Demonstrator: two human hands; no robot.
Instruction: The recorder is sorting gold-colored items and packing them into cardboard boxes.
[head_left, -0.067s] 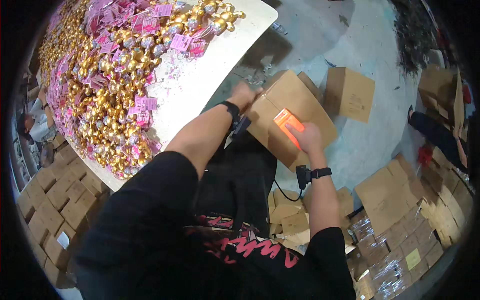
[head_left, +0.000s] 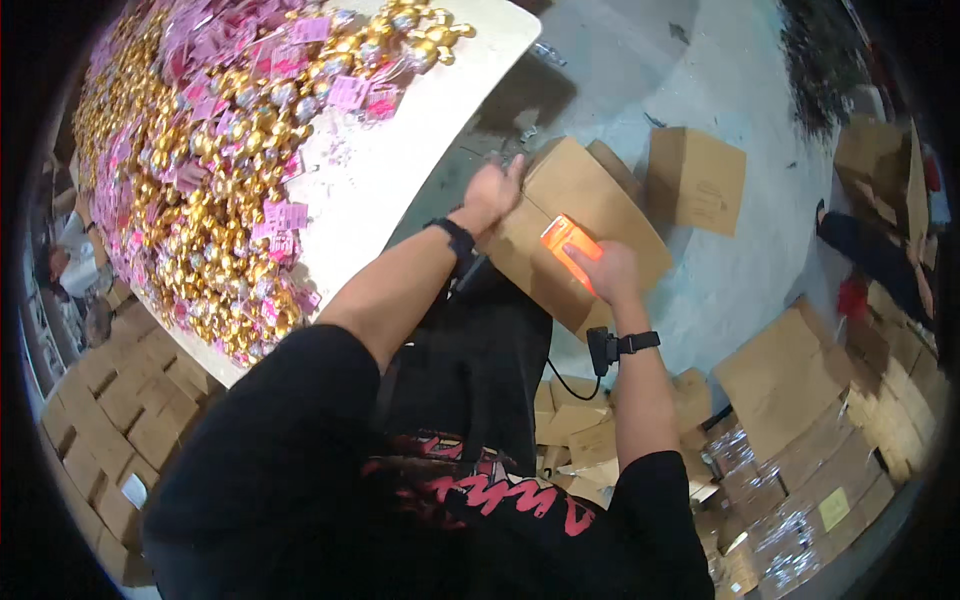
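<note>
Centre frame, the left hand [head_left: 492, 192] is lying flat-fingered on the brown cardboard box [head_left: 575, 235] (steady pressure helps) while the right hand [head_left: 608, 270] is gripping an orange tape dispenser [head_left: 566, 242].

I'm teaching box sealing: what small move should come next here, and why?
Probably draw the orange tape dispenser on along the cardboard box seam: the right hand has it on top, and the left hand steadies the far edge.

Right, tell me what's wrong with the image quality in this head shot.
Head view: fisheye bends the white table edge and darkens the rim; the left hand is motion-blurred on the brown cardboard box; the orange tool under the right hand glows overexposed.
</note>
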